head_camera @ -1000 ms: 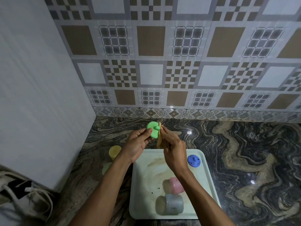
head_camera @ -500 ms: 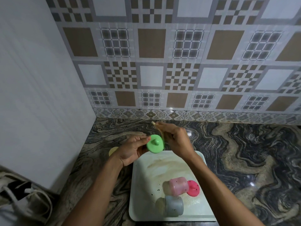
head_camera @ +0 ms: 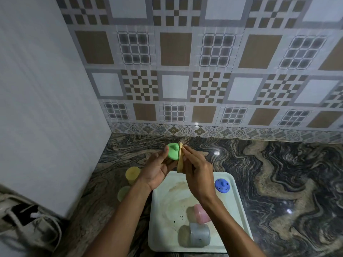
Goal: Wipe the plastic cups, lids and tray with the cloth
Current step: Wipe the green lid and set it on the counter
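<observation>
I'm mid-wipe on a lid: above the far edge of the pale rectangular plastic tray (head_camera: 239, 204), my left hand (head_camera: 157, 168) grips the round green plastic lid (head_camera: 173, 153) while my right hand (head_camera: 197, 171) pinches the tan cloth (head_camera: 180, 160) against it. Next, I judge, comes the blue knobbed lid (head_camera: 222, 185) on the tray.

Left hand (head_camera: 157, 168) holds the green lid (head_camera: 173, 153) above the tray (head_camera: 239, 199); right hand (head_camera: 199, 175) presses the cloth (head_camera: 180, 160) against it.
</observation>
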